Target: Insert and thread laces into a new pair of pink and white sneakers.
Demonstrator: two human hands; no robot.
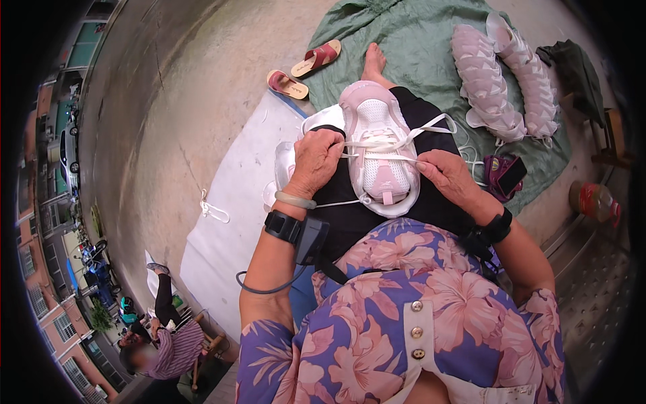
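A pink and white sneaker upper [378, 111] rests on my lap, its toe pointing away from me and its tongue toward me. White shoelace [383, 144] crosses its middle, with a loose loop standing out to the right. My left hand [317, 158] pinches the lace at the shoe's left side. At the right side, my right hand [449, 175] has its thumb and finger closed on the lace. Another white shoe piece [284, 161] lies partly hidden behind my left hand.
Two long stacks of pink shoe uppers [486, 84] lie on a green sheet [431, 30] at the far right. A purple pouch with a phone [506, 176] is nearer. Red sandals [316, 58] stand ahead left. A loose white lace [214, 210] lies on the ground cloth. Another person [168, 350] sits at lower left.
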